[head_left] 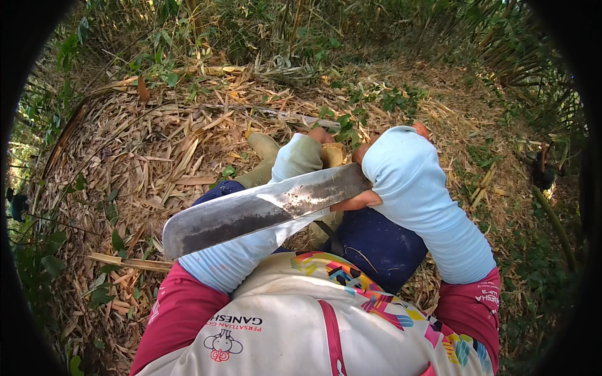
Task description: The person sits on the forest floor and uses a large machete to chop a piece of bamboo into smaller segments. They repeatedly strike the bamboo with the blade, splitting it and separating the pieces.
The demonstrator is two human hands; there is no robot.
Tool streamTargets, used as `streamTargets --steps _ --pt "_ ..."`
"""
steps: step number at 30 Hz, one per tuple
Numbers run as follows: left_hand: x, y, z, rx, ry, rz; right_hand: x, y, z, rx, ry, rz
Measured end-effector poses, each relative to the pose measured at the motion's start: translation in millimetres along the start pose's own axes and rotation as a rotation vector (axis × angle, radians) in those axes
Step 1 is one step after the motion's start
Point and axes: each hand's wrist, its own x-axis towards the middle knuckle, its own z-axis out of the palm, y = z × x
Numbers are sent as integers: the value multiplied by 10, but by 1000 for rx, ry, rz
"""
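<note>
My right hand (359,200) is closed on the handle end of a machete (269,207), its thumb along the near side. The broad, dark-stained blade slants across in front of me, its blunt tip over my left forearm. Beyond the blade, my left hand (321,135) is bent around the edge of a short tan woody piece (333,155); most of its fingers are hidden by the sleeve. The lower part of that piece is hidden behind the blade. Pale blue sleeves cover both my forearms.
Dry leaf litter (157,156) covers the ground around me. An olive boot (262,160) and dark blue trouser legs (376,247) lie below my arms. A split stick (128,262) lies at left. Dense green undergrowth (251,31) stands at the back, with a green stem (555,219) at right.
</note>
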Motion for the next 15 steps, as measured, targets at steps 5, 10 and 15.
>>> streamTargets --steps 5,10,15 --pt "27 -29 17 20 12 16 -24 68 112 -50 74 -5" --pt "7 -11 23 69 21 25 2 20 46 -35 65 -7" --pt "-18 13 -12 172 0 30 14 18 80 -42 103 -39"
